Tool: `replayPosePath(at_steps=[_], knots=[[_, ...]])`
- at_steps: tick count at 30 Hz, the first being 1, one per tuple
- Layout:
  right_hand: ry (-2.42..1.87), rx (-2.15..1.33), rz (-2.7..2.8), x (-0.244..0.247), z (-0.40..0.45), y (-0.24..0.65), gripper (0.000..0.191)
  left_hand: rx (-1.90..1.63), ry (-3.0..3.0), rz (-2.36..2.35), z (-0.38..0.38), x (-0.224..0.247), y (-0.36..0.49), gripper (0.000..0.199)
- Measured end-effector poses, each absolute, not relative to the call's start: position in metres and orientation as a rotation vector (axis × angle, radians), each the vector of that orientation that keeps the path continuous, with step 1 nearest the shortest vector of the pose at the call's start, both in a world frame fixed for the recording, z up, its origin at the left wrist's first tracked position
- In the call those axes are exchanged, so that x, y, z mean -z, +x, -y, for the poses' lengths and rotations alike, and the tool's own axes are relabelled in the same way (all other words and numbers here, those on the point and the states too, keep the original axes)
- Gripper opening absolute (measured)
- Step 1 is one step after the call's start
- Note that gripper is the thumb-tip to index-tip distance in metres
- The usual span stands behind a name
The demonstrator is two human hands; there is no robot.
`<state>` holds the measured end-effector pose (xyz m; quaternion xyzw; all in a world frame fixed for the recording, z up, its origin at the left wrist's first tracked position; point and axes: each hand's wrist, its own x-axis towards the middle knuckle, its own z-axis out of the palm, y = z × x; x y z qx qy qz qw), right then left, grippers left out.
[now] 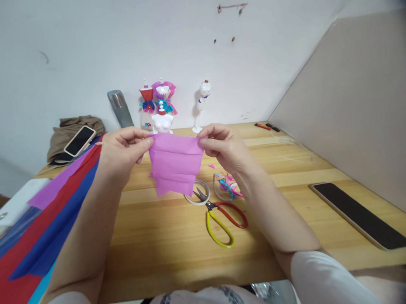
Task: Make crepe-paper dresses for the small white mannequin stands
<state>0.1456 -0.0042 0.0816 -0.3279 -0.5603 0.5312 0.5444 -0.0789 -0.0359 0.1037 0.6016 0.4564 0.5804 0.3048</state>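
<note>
A thin pink-purple sheet [177,164] hangs stretched between the two hands, above the wooden surface [150,262] and near its middle. The left hand [120,151] grasps the sheet's upper left corner between thumb and fingers, while the right hand [223,146] pinches the upper right corner the same way. Creases run across the sheet, and its lower edge is uneven (whether that edge touches the surface, I cannot tell).

Just below the sheet lies a pale ring [191,202], partly covered by its lower right corner. The scissors [210,206] rest with their blades over this ring, one handle red and the other yellow, both pointing toward the person. Beside them, near the right forearm, are small pink and blue scraps [228,186].

Red, blue and purple strips [54,216] fan out beside the left forearm. Toward the wall stand a white bust [162,122], decorated figures [147,97] and a grey bottle [121,110]. A dark, flat device [362,214] lies well apart on the right.
</note>
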Motion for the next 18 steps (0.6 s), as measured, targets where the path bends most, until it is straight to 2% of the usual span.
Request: replayPosePath(at_steps=[12,18], knots=[[-0.822,-0.954,1.378,-0.0811,0.0068,0.1453,0.006,-1.610,1.529,-1.233,0.0360,-0.1045,-0.0728,0.004],[-0.770,-1.017,1.444,-0.0771,0.0062,0.1421,0.012,-1.650,1.534,-1.222,0.0342,-0.1030,-0.0722,0.005]])
